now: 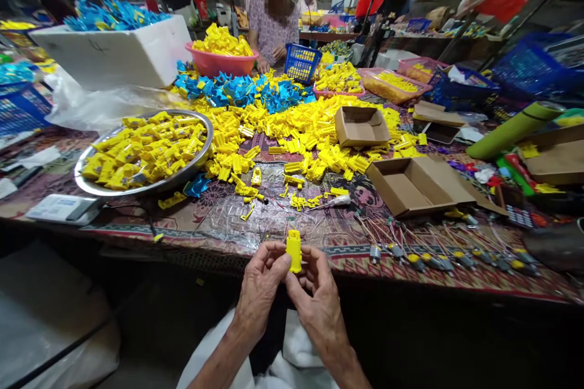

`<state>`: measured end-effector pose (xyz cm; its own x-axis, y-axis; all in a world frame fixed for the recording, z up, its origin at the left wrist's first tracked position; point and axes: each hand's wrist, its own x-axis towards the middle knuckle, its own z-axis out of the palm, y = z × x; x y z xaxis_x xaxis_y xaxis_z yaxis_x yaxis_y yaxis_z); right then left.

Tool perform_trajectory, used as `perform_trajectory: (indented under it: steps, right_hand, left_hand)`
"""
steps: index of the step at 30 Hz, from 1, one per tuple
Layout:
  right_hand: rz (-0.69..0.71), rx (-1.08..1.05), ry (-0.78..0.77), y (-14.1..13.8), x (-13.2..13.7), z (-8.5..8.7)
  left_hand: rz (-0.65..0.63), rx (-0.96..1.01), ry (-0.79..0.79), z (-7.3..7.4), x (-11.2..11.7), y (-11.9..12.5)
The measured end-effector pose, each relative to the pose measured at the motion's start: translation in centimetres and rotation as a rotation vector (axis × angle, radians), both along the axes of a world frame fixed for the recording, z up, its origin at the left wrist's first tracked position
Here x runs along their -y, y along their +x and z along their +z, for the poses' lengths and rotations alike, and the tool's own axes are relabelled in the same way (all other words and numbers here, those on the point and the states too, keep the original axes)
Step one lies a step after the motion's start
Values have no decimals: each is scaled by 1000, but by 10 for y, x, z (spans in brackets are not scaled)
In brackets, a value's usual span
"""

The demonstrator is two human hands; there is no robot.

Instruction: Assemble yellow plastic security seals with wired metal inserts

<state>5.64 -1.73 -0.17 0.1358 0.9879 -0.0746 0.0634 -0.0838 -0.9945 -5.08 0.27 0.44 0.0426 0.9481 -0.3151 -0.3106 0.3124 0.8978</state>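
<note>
I see the left hand (pixel 260 292) and right hand (pixel 319 307) gripping a small yellow plastic part (pixel 294 250) narrowly between them, upright, just beyond the cloth-covered table (pixel 365 267). Their grip hides its sides, so I can't make out its details.

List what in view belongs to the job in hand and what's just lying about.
Job in hand: left hand, right hand, yellow plastic part they hold, row of wired small motors, heap of yellow parts, steel tray of yellow parts.

Lying about: white foam box, green roll, blue plastic basket, open cardboard box.
</note>
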Motion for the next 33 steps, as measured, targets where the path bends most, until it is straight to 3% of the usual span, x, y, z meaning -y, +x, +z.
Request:
perform_trajectory:
  steps: [5,10,17,23,26,29,33]
  right_hand:
    - [-34,236,85,2,0,1]
    - [-32,447,271,9,-4,-2]
    - [106,481,458,15,-4,-5]
    - [201,96,235,20,0,-4]
    - [184,-18,148,23,1,-4]
    - [123,52,148,19,1,-3]
    - [40,328,282,8,-2,-4]
  left_hand:
    - [-27,-24,12,3,-3,1]
    - [-18,-85,5,10,-8,-3]
    - [-7,60,-57,9,-10,-6]
    - [-36,199,-64,6,-16,-12]
    - [-37,232,-57,6,-17,-13]
    - [-38,225,-59,6,-16,-11]
    - [-42,156,-40,1,-11,-9]
